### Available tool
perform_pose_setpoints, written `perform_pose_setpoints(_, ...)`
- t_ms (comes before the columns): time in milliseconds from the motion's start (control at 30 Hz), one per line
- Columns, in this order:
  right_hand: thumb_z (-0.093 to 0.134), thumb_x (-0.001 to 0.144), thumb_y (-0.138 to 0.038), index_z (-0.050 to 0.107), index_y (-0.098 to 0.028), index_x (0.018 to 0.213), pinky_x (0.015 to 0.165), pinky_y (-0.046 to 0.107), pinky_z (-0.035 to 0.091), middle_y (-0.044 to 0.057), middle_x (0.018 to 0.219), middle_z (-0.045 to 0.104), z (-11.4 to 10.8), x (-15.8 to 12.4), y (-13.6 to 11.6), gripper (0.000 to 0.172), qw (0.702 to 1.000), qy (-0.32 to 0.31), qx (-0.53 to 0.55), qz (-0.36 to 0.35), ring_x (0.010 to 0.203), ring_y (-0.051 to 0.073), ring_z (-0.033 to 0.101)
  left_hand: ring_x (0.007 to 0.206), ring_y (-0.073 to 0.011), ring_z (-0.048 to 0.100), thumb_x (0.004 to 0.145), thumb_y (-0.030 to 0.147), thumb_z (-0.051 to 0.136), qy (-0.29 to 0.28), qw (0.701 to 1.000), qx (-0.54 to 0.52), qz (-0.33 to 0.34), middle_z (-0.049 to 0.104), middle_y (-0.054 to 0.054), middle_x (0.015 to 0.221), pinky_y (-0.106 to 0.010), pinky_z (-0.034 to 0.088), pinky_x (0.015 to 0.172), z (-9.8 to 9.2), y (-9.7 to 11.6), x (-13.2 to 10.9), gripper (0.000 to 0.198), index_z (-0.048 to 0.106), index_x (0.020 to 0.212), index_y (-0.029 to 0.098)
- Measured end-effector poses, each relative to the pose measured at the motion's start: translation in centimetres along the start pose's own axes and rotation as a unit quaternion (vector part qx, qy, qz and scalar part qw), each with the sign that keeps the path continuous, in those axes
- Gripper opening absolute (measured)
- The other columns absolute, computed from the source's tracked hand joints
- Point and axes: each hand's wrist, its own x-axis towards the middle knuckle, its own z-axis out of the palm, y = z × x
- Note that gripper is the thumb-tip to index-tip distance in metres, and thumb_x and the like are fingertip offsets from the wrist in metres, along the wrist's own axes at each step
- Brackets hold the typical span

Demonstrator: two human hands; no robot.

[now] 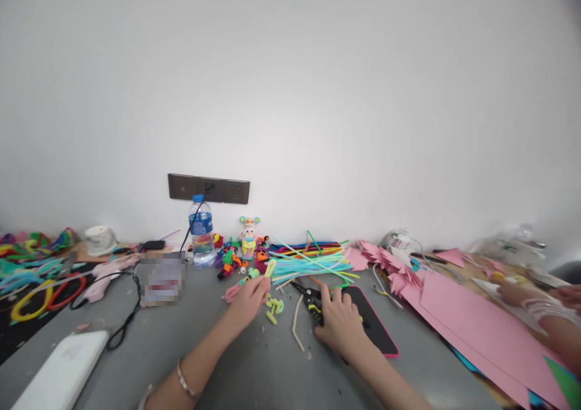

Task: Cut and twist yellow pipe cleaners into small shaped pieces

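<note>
My left hand (pixel 253 301) pinches a yellow-green pipe cleaner (pixel 269 269), its looped end rising above the fingertips. Short curled yellow-green pieces (pixel 275 306) lie on the table just below that hand. A pink fuzzy bundle (pixel 232 291) sits close to its left side. My right hand (pixel 340 322) is over a pair of black and yellow-green pliers (pixel 312 301), fingers bent around the handles; the palm hides part of them. Under and beside this hand lies a black pad (pixel 379 331) with a pink edge. Between my hands is a bent cream strip (pixel 296 325).
Many coloured pipe cleaners (pixel 313 264) lie behind my hands, near a toy figure (pixel 249 240) and a water bottle (pixel 201 234). A pink glue gun (pixel 102 280) and white box (pixel 63 370) are left. Right, pink sheets (pixel 472 325) reach toward another person's hands (pixel 517 294).
</note>
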Motion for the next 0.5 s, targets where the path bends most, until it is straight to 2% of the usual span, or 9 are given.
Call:
perform_pose_setpoints(67,0.06,0.065,-0.01,0.045,-0.006,0.132,0.078,0.042,0.041,0.024,0.114,0.056,-0.4,-0.2,0.4,0.069,0.999,0.035,-0.031,0.0,0.1,0.038,0.056,0.043,-0.0098,0.027,0.081,0.068,0.035,-0.004,1.0,-0.008,-0.006,0.032,0.009,0.05,-0.024,0.023,0.044,0.1,0.0,0.1,0.048,0.036,0.063,0.023)
perform_pose_setpoints(133,0.058,0.066,-0.01,0.051,-0.004,0.122,0.077,0.041,0.041,0.024,0.112,0.056,-1.0,-0.6,1.2,0.057,0.999,0.036,-0.034,0.0,0.098,0.039,0.057,0.042,-0.0094,0.027,0.08,0.069,0.036,-0.004,1.0,-0.011,-0.009,0.034,0.009,0.049,-0.023,0.023,0.043,0.0,-0.1,0.1,0.049,0.037,0.063,0.023)
perform_pose_setpoints(200,0.058,0.067,-0.014,0.056,-0.005,0.109,0.075,0.039,0.042,0.023,0.109,0.056,-2.0,-1.3,2.3,0.043,1.0,0.009,-0.002,0.01,0.098,0.038,0.058,0.043,-0.0094,0.028,0.08,0.068,0.038,-0.001,1.0,-0.009,-0.009,0.035,0.008,0.049,-0.023,0.023,0.043,-0.1,-0.2,0.1,0.049,0.039,0.063,0.022)
perform_pose_setpoints(333,0.054,0.065,-0.011,0.053,-0.008,0.104,0.074,0.035,0.042,0.02,0.107,0.056,-3.7,-3.3,4.3,0.039,0.99,-0.08,0.118,0.008,0.092,0.031,0.061,0.042,-0.0091,0.028,0.08,0.068,0.039,0.001,1.0,-0.007,-0.013,0.035,0.008,0.05,-0.023,0.022,0.042,-0.2,-0.1,0.1,0.049,0.038,0.062,0.022)
perform_pose_setpoints(433,0.054,0.06,-0.014,0.051,-0.015,0.107,0.078,0.035,0.042,0.014,0.105,0.059,-3.8,-4.9,4.8,0.047,0.953,-0.09,0.288,-0.024,0.09,0.027,0.06,0.041,-0.0085,0.027,0.08,0.068,0.037,-0.009,1.0,-0.011,-0.023,0.034,0.008,0.051,-0.022,0.022,0.042,-0.2,0.1,0.0,0.049,0.036,0.063,0.023)
perform_pose_setpoints(500,0.055,0.062,-0.019,0.05,-0.018,0.112,0.081,0.036,0.043,0.011,0.106,0.06,-3.3,-5.6,4.6,0.05,0.887,-0.094,0.45,-0.027,0.091,0.026,0.058,0.041,-0.0083,0.025,0.081,0.068,0.035,-0.014,0.999,-0.013,-0.029,0.033,0.009,0.051,-0.022,0.022,0.041,-0.1,0.2,0.0,0.048,0.034,0.063,0.023)
